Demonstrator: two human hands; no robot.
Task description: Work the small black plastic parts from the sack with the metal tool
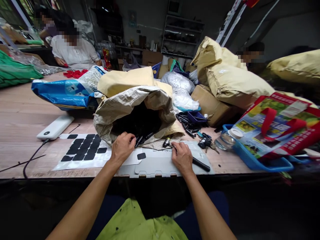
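My left hand (122, 147) is at the mouth of a pale woven sack (110, 110). Its fingers are curled around the end of a slim black piece (139, 141), partly hidden by them. Several like pieces lie in the sack's dark opening. In my right hand (182, 157) is a small hammer (201, 164), its black handle pointing right and its metal head resting near the sack's lip. Beneath both hands lies a grey-white board (155, 164). To the left, a white sheet (60, 164) carries rows of black rounded-square stickers (85, 146).
A white power bank (55, 128) with a cable lies left. Black parts (186, 123), keys (214, 147), a clear bottle (228, 139) and a blue basket (252, 160) holding a red bag (280, 126) stand right. Stuffed sacks (237, 80) rise behind. A co-worker (73, 50) sits across the table.
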